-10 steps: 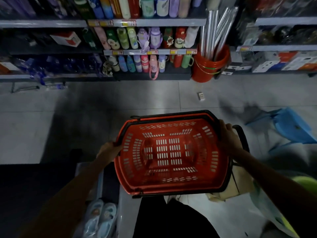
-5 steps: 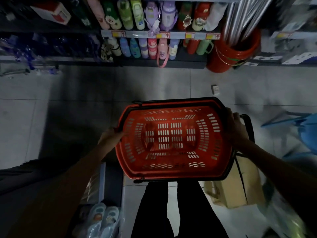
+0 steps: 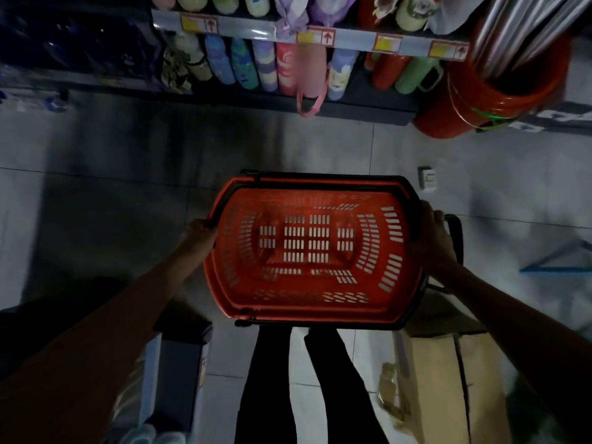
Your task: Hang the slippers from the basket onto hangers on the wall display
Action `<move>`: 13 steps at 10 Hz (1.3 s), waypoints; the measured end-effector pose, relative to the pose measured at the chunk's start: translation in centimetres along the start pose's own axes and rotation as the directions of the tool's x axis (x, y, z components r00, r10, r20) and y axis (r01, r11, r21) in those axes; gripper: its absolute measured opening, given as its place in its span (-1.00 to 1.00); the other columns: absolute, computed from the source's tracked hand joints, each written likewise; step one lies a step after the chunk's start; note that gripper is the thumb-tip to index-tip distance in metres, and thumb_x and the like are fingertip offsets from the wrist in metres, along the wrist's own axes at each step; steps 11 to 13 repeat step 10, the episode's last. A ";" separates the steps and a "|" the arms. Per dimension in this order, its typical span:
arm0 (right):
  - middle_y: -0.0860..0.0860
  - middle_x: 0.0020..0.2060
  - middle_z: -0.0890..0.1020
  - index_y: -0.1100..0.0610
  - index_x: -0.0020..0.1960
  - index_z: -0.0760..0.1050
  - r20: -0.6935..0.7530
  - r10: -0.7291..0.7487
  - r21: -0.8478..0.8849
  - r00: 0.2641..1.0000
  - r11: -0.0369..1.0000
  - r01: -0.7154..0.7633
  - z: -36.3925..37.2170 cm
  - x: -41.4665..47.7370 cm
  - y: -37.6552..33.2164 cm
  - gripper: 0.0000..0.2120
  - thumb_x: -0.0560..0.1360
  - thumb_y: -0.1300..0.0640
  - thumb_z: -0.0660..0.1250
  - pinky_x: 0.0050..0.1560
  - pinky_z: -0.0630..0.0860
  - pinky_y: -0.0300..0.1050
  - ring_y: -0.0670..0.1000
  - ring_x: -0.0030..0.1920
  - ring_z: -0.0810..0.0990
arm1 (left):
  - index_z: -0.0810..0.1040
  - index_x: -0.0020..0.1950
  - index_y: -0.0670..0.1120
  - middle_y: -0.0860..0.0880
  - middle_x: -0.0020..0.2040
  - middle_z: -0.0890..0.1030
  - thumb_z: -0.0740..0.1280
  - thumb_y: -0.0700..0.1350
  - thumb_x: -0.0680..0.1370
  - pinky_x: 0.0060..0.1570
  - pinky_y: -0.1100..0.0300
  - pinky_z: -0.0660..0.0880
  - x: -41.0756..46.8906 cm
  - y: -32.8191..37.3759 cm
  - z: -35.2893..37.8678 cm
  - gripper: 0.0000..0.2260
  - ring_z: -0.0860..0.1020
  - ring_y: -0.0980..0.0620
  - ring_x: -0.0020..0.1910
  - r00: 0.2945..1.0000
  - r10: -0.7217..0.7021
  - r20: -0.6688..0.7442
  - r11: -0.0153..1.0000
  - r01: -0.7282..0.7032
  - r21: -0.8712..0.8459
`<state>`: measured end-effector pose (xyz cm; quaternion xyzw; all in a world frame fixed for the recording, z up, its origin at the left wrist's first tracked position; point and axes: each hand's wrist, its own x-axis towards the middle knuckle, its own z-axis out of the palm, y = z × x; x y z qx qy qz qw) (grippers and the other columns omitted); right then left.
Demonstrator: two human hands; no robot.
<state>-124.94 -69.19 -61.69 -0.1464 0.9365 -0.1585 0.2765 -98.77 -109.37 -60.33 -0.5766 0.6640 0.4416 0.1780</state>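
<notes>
Fingers (image 3: pixel 209 226) of your left hand (image 3: pixel 200 235) were curled over the left short edge of the red perforated plastic shopping basket (image 3: pixel 312 308). Those of your right hand (image 3: pixel 433 240) were wrapped round its right short edge. Both hands gripped the rim and neither was spread; how far the fingertips reached down the inner wall could not be told.

The basket hung roughly level between the two grips, above the grey tiled floor (image 3: pixel 128 187) and in front of your legs in black trousers (image 3: pixel 266 379). Its slotted base showed bare: no slippers lay in it, and no hangers or wall display were in view.

The step was judged to be carrying off or setting down an emptied basket. To do it well, you needed equal pull at both short edges so that the basket did not tip. You also needed a landing spot on the floor away from the brown cardboard box (image 3: pixel 448 379) below the basket's near right corner. Beyond its far edge stood a shelf of coloured drinking bottles (image 3: pixel 256 65) and a red plastic bucket (image 3: pixel 464 100).
</notes>
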 end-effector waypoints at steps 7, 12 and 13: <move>0.23 0.30 0.46 0.09 0.50 0.22 -0.028 0.194 -0.003 0.981 0.981 -0.194 13.4 16.1 1.8 -0.32 0.48 0.01 0.45 -0.01 0.57 0.19 0.31 0.18 0.56 | 0.68 0.21 0.14 -0.02 0.07 0.76 0.46 0.21 0.39 0.15 -0.15 0.65 22.0 -4.9 7.8 -0.59 0.72 -0.14 0.07 0.988 0.152 -0.033 0.988 -0.152 -0.019; 0.06 0.26 0.56 -0.12 0.49 0.29 0.116 0.046 0.055 0.992 0.997 -0.053 12.2 11.2 -3.1 -0.24 0.36 -0.40 0.23 0.08 0.63 0.23 0.19 0.23 0.61 | 0.57 0.32 0.14 0.06 0.10 0.71 0.36 0.22 0.42 0.04 0.05 0.65 11.1 1.4 5.5 -0.52 0.71 0.00 0.03 0.949 0.316 -0.004 0.930 -0.309 0.197; 0.06 0.26 0.56 -0.12 0.49 0.29 0.116 0.046 0.055 0.992 0.997 -0.053 12.2 11.2 -3.1 -0.24 0.36 -0.40 0.23 0.08 0.63 0.23 0.19 0.23 0.61 | 0.57 0.32 0.14 0.06 0.10 0.71 0.36 0.22 0.42 0.04 0.05 0.65 11.1 1.4 5.5 -0.52 0.71 0.00 0.03 0.949 0.316 -0.004 0.930 -0.309 0.197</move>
